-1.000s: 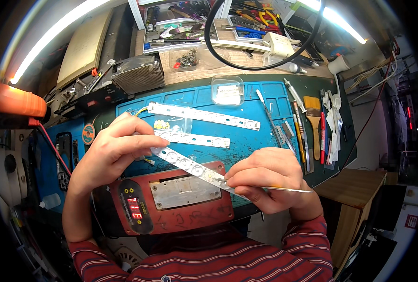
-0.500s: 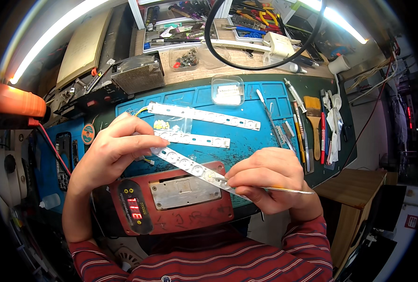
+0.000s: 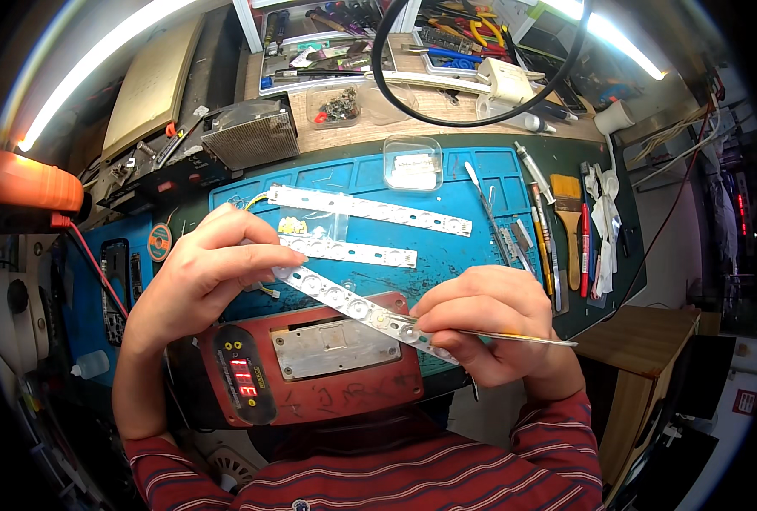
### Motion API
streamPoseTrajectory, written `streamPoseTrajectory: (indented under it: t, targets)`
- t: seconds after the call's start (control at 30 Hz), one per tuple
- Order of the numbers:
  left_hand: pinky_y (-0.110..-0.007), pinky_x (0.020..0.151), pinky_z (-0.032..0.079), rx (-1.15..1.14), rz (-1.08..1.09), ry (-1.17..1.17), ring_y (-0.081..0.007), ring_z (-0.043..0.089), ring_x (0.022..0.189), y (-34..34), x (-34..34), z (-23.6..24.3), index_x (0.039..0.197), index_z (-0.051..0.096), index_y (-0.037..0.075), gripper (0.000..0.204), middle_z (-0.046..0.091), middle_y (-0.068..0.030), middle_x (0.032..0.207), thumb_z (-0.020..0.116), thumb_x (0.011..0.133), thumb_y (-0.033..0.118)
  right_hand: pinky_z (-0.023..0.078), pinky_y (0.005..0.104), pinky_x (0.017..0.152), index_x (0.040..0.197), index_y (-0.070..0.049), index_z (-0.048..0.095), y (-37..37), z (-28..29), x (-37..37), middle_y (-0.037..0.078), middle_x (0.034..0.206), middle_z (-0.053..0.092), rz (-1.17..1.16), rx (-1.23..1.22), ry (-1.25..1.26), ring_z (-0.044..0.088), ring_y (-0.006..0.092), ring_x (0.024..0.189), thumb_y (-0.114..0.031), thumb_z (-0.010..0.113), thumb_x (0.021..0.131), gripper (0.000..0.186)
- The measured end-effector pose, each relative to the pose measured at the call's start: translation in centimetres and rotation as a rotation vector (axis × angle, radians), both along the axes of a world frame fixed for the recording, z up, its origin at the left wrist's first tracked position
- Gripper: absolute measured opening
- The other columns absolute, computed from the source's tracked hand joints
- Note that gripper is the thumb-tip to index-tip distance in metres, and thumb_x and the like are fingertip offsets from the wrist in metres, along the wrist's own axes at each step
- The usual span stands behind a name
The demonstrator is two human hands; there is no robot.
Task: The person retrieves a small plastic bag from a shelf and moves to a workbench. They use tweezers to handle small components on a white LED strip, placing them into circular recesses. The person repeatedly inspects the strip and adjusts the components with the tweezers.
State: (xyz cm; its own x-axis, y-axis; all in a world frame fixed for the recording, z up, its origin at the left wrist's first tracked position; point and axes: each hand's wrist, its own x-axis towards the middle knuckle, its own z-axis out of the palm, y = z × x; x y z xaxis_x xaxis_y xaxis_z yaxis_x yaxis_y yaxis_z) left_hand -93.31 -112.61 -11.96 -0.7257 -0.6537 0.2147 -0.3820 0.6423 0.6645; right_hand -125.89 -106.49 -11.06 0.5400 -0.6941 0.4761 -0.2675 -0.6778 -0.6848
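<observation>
My left hand (image 3: pixel 225 264) has closed fingers on the upper left end of a white LED strip (image 3: pixel 335 297) with round lenses, which slants down to the right over a red hot plate (image 3: pixel 327 403) with a metal top and lit display. My right hand (image 3: pixel 481 319) grips thin metal tweezers (image 3: pixel 527 338), their tip at a small yellowish spot on the strip, near its lower right end. Behind my hands, two more strips (image 3: pixel 421 219) and a clear bag with yellow chips (image 3: pixel 293 226) lie on the blue mat (image 3: pixel 259 302).
A clear box (image 3: pixel 411 163), tweezers (image 3: pixel 489 217) and a brush (image 3: pixel 568 221) lie behind and right. Trays of tools (image 3: pixel 319 60) stand at the back, a metal heat sink (image 3: pixel 249 128) at back left, an orange lamp-like device (image 3: pixel 34 183) at left, a wooden cabinet (image 3: pixel 642 341) at lower right.
My right hand and the tweezers have shifted slightly to the right, uncovering a little more of the strip's lower right end. My left hand stays in place.
</observation>
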Motion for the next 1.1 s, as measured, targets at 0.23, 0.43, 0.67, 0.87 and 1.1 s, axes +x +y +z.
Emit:
streamPoseTrajectory:
  t: [0.23,0.43,0.67,0.87,1.1]
  targets:
    - [-0.031,0.076,0.05,-0.008,-0.003,-0.006,-0.0206,0.06,0.091,0.04,0.07,0.05,0.115,0.077,0.007,0.036,0.066,-0.0042,0.101,0.071,0.082,-0.007,0.054,0.0326,0.061,0.1,-0.004,0.071,-0.03,0.01,0.01,0.008,0.093,0.074,0.01,-0.009,0.037,0.071,0.0241,0.073,-0.006,0.079,0.085,0.018]
    - [-0.031,0.076,0.05,-0.003,-0.002,-0.006,-0.0206,0.06,0.091,0.03,0.02,0.09,0.114,0.078,0.007,0.035,0.066,-0.0044,0.101,0.071,0.082,-0.007,0.05,0.0298,0.057,0.1,-0.007,0.072,-0.04,-0.82,0.0,0.007,0.091,0.076,-0.005,-0.051,0.02,0.07,0.0198,0.067,-0.018,0.074,0.095,0.012]
    - [-0.031,0.075,0.051,0.004,0.004,-0.005,-0.0208,0.061,0.092,0.07,0.06,0.07,0.114,0.078,0.007,0.036,0.067,-0.0046,0.101,0.071,0.082,-0.008,0.054,0.0324,0.061,0.099,-0.005,0.071,-0.03,-0.05,0.13,0.007,0.092,0.074,0.015,-0.008,0.036,0.07,0.0233,0.072,-0.007,0.079,0.085,0.017]
    - [-0.032,0.075,0.051,0.002,0.005,-0.006,-0.0208,0.061,0.092,0.08,-0.01,0.08,0.114,0.078,0.007,0.036,0.067,-0.0047,0.101,0.071,0.082,-0.008,0.05,0.0296,0.056,0.1,-0.007,0.073,-0.05,-0.86,0.08,0.007,0.091,0.077,-0.001,-0.05,0.022,0.07,0.0191,0.068,-0.019,0.075,0.094,0.012]
    - [-0.031,0.074,0.052,0.004,0.005,-0.002,-0.0207,0.061,0.091,0.08,-0.04,0.11,0.113,0.078,0.007,0.036,0.067,-0.0047,0.1,0.071,0.081,-0.009,0.049,0.0292,0.056,0.1,-0.007,0.073,-0.08,-0.9,0.05,0.006,0.091,0.077,0.002,-0.053,0.021,0.069,0.0189,0.067,-0.018,0.075,0.094,0.012]
